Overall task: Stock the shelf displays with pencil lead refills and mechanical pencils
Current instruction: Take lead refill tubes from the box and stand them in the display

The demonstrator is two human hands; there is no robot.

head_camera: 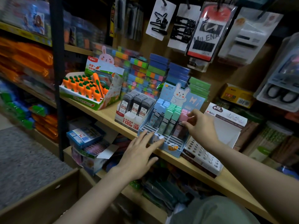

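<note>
A blue bunny-printed display box [181,101] stands on the wooden shelf [106,113], holding upright lead refill cases with blue, green and pink caps [174,110]; its front slots are bare. My left hand [140,152] rests flat with fingers spread on the box's front left corner. My right hand [199,124] pinches a pink-capped refill case [184,116] in the right column of the box. To the left stands a white display of dark 0.7 lead refill packs [137,104].
A carrot-themed display box [92,89] sits further left on the shelf. A white box with round holes [205,156] lies at the right. Stacked coloured boxes [153,73] stand behind. Hair-clip cards [182,25] hang above. A cardboard carton [48,196] is at lower left.
</note>
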